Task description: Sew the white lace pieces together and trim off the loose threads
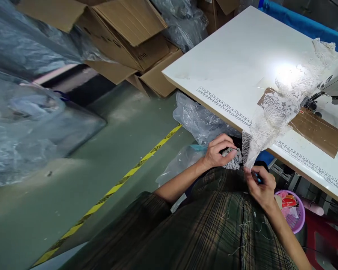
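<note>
A long strip of white lace fabric point(280, 108) runs from beside the sewing machine point(336, 84) across the white table and hangs over its front edge. My right hand point(260, 183) pinches the lower end of that hanging lace. Inside its curled fingers is a small object with a blue part point(258, 177), mostly hidden, so its kind is unclear. To the left, my left hand point(220, 150) curves its fingers and thumb around a bunched part of white lace point(233, 159) below the table edge, close to my lap. Whether both lace parts are one piece cannot be made out.
The white table point(228, 52) carries printed rulers and a brown plate point(315, 129). Open cardboard boxes point(129, 41) and plastic-wrapped bundles point(30, 112) stand left. Yellow-black tape point(124, 180) crosses the floor. A pink basket point(300, 221) and red stool point(323, 240) stand right.
</note>
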### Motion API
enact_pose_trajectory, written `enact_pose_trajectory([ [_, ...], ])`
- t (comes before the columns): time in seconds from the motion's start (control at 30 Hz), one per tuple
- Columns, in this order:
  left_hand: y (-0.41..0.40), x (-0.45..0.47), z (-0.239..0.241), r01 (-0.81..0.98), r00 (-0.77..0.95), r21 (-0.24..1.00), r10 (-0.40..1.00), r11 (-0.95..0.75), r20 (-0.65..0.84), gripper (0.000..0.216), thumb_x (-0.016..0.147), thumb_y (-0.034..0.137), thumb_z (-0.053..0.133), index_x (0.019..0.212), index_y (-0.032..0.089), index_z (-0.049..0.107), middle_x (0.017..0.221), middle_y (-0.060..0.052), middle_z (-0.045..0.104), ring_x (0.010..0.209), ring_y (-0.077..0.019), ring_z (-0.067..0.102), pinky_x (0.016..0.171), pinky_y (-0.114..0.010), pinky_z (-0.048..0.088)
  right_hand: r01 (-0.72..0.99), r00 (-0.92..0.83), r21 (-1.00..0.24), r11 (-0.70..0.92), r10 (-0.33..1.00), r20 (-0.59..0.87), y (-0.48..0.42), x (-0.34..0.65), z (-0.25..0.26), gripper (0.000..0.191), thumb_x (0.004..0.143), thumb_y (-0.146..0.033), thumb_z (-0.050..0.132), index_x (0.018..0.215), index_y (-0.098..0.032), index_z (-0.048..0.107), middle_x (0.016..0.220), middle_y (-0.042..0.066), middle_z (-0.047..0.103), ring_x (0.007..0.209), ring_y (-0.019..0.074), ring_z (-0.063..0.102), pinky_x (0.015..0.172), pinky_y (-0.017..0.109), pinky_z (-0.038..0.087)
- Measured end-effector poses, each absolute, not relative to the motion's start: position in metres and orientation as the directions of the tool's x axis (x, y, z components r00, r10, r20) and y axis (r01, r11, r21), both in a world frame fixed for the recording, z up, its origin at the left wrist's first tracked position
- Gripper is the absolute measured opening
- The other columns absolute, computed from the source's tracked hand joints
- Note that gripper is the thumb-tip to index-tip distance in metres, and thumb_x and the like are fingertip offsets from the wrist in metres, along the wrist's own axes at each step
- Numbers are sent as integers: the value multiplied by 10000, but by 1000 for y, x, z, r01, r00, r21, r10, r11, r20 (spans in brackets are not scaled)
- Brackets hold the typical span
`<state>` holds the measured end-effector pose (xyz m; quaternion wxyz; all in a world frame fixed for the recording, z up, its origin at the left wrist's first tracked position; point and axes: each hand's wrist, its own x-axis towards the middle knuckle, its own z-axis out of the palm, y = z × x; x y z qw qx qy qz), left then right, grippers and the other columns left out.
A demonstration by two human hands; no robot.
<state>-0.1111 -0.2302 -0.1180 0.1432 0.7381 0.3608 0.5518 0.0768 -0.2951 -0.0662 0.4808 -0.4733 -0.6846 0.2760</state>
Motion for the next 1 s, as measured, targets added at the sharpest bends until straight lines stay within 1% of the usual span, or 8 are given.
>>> enact_pose_trajectory([
  [0.1, -246, -110, -84, 249, 112, 613, 651, -750, 751, 154, 914, 312, 617, 947, 177, 683, 877, -61, 701, 779, -161, 659, 727, -303, 530, 281, -277, -804, 524, 846, 455, -306, 71, -51, 111, 859, -151, 623, 765, -202, 598, 554, -65, 577, 416, 52, 421, 428, 196, 314],
  [0.2, -251, -103, -75, 84, 264, 745, 735, -662, 624, 322, 967, 449, 529, 1002, 170, 686, 913, -93, 722, 846, -197, 682, 799, -340, 529, 148, -399, -841, 520, 810, 430, -313, 66, -44, 94, 857, -127, 594, 807, -206, 602, 579, -62, 605, 419, 52, 430, 432, 195, 325],
  [0.33, -250, -95, -86, -30, 433, 949, 852, -314, 295, 744, 881, 796, 377, 1039, 142, 695, 1046, -148, 707, 1047, -286, 652, 936, -404, 502, 120, -466, -892, 436, 818, 337, -320, 66, -45, 99, 858, -164, 583, 787, -208, 634, 560, -59, 583, 426, 64, 428, 449, 205, 352],
  [0.43, -251, -94, -89, -123, 624, 992, 777, -6, 82, 825, 778, 899, 394, 886, 148, 717, 997, -144, 715, 1062, -303, 645, 958, -395, 490, 185, -486, -930, 319, 852, 195, -323, 72, -47, 112, 860, -234, 605, 777, -218, 678, 522, -65, 538, 408, 73, 381, 451, 223, 353],
  [0.53, -253, -98, -87, -134, 759, 969, 650, 206, -33, 636, 736, 786, 627, 759, 152, 680, 904, -114, 722, 891, -240, 668, 850, -342, 516, 225, -480, -948, 227, 872, 95, -324, 79, -49, 141, 859, -275, 607, 755, -224, 688, 477, -76, 467, 389, 75, 325, 435, 229, 324],
  [0.63, -255, -102, -85, -59, 712, 959, 685, 278, -155, 480, 714, 609, 774, 789, 146, 673, 801, -58, 698, 739, -156, 626, 743, -280, 504, 245, -445, -954, 174, 894, 49, -323, 87, -53, 152, 861, -297, 624, 742, -217, 675, 471, -83, 430, 398, 73, 320, 437, 221, 304],
  [0.87, -253, -110, -83, 86, 633, 978, 748, 188, -199, 376, 813, 481, 748, 956, 134, 751, 935, -72, 746, 845, -163, 665, 760, -248, 501, 395, -187, -910, -125, 959, -213, -313, 99, -74, 550, 986, -602, 304, 724, -209, 585, 576, -31, 455, 527, 123, 392, 494, 256, 321],
  [1.0, -252, -112, -83, 98, 642, 981, 743, 166, -190, 360, 839, 463, 729, 970, 130, 770, 952, -78, 768, 875, -172, 692, 769, -238, 515, 389, -232, -912, -127, 945, -230, -305, 94, -82, 578, 951, -685, 323, 646, -220, 479, 568, -47, 387, 527, 112, 325, 499, 257, 296],
])
